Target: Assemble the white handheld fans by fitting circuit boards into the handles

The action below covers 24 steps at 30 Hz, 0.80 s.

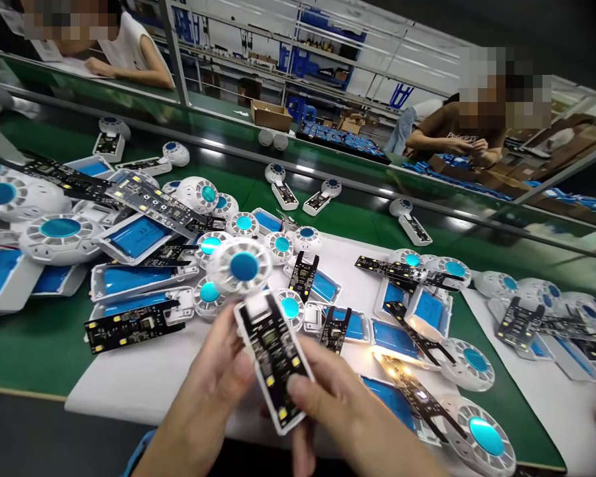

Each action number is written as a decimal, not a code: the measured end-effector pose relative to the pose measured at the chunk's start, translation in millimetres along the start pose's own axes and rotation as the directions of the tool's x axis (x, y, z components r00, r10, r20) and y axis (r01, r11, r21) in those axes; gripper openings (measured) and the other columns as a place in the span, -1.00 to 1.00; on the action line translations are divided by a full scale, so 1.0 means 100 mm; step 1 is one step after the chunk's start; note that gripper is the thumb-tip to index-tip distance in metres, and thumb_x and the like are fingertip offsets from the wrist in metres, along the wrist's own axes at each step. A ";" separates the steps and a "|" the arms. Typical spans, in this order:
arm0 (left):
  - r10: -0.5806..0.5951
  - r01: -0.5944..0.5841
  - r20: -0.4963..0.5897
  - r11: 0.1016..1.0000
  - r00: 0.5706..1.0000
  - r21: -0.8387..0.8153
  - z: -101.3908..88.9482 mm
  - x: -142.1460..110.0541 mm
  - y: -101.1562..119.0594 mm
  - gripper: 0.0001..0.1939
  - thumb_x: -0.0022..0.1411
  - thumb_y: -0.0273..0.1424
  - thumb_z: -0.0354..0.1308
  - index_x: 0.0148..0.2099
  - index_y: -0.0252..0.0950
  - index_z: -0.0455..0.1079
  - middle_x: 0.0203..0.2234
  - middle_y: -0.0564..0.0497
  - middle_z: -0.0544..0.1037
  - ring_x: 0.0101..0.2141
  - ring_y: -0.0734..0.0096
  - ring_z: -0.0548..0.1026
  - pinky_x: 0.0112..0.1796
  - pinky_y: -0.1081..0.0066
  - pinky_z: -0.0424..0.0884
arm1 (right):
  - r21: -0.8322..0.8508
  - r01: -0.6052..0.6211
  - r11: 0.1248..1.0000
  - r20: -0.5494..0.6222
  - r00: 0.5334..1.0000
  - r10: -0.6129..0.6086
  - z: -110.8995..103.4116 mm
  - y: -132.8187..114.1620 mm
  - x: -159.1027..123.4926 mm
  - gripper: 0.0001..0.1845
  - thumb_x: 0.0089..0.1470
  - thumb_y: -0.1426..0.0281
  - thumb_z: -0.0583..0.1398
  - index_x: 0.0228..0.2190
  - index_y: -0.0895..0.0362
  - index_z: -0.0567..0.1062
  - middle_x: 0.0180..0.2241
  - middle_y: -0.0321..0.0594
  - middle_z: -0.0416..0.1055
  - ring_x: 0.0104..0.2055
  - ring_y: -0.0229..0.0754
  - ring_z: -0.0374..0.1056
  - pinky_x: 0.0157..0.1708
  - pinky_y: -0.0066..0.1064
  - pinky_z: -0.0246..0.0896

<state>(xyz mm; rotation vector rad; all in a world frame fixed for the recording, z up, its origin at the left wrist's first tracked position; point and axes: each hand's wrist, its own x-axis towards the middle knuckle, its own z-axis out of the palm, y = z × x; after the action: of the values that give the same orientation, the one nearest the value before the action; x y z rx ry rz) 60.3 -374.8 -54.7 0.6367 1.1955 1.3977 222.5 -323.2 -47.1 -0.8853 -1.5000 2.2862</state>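
A white handheld fan [244, 266] with a round slotted head and a blue disc is between my hands. Its open handle bears a black circuit board [274, 358] with small yellow-white LEDs. My left hand [228, 371] grips the handle's left side, thumb along the edge. My right hand [322, 381] wraps the other side, its thumb pressing on the board's lower part. Just beyond lie more open fan bodies, such as a blue-filled handle [139, 238] and a loose circuit board [129, 326]. To the right, one circuit board [412, 387] has its LEDs lit.
White paper [114, 384] covers part of the green bench [10, 358]. Several fan units stand on the green conveyor belt [238, 192] behind. Across it, one person [139, 53] sits at left and another [477, 132] at right, near a cardboard box [271, 116].
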 end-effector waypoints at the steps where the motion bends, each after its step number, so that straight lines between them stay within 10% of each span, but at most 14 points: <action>1: 0.005 -0.005 0.079 1.000 0.997 -0.001 0.01 0.01 0.01 -0.19 0.22 0.10 0.23 0.39 -0.12 0.17 0.24 -0.07 0.45 0.21 0.04 0.41 0.06 0.40 0.47 | 0.033 0.004 0.999 0.010 1.000 -0.004 -0.06 -0.06 -0.03 -0.24 0.26 -0.08 0.20 0.23 0.19 0.27 -0.55 -0.31 0.39 -0.60 -0.29 0.37 -0.58 -0.58 0.27; 6: -0.081 0.066 0.198 0.994 0.977 0.081 -0.03 0.04 -0.06 -0.13 0.34 0.01 0.15 0.52 -0.03 -0.17 0.38 -0.09 0.23 0.26 -0.06 0.34 -0.15 0.41 0.56 | 0.115 0.054 0.992 0.008 0.998 -0.055 -0.19 -0.07 -0.06 -0.44 0.30 0.02 0.22 0.10 0.17 0.34 -0.44 -0.29 0.40 -0.62 -0.38 0.40 -0.59 -0.64 0.28; 13: -0.059 0.045 0.098 0.989 0.993 0.140 -0.06 0.02 -0.07 -0.11 0.31 0.04 0.18 0.51 -0.10 -0.10 0.31 -0.10 0.35 0.22 0.06 0.38 0.03 0.40 0.47 | 0.222 0.037 0.974 0.042 0.998 -0.047 -0.14 0.02 -0.04 -0.48 0.30 0.05 0.22 0.07 0.17 0.37 -0.26 -0.13 0.49 -0.62 -0.40 0.39 -0.62 -0.65 0.23; 20: -0.063 0.032 0.132 0.974 0.989 0.224 -0.10 -0.04 -0.12 -0.38 0.24 0.13 0.18 0.20 -0.09 0.40 -0.02 -0.05 0.60 -0.02 0.16 0.51 -0.04 0.37 0.35 | 0.044 0.047 0.998 -0.298 0.954 -0.032 -0.61 -1.05 -0.11 -0.67 0.20 0.17 0.29 -0.34 0.21 0.47 -0.61 -0.30 0.31 -0.65 -0.42 -0.03 -0.69 -0.63 -0.07; 24: -0.077 0.033 0.145 0.959 0.986 0.283 -0.10 -0.08 -0.18 -0.40 0.19 0.16 0.20 0.10 -0.10 0.48 -0.07 -0.07 0.62 -0.12 0.18 0.52 -0.06 0.34 0.37 | -0.156 -0.007 0.988 -0.608 0.789 -0.090 -1.17 -1.56 0.27 -0.68 0.41 0.39 0.00 -0.40 0.16 0.37 -0.52 -0.21 0.37 -0.62 -0.38 0.04 -0.70 -0.64 -0.05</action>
<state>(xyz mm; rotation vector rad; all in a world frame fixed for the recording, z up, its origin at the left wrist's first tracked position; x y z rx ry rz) 59.8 -387.6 -72.3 0.8865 1.2861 1.1192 258.0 -156.4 51.0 -1.4477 -1.3634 1.6088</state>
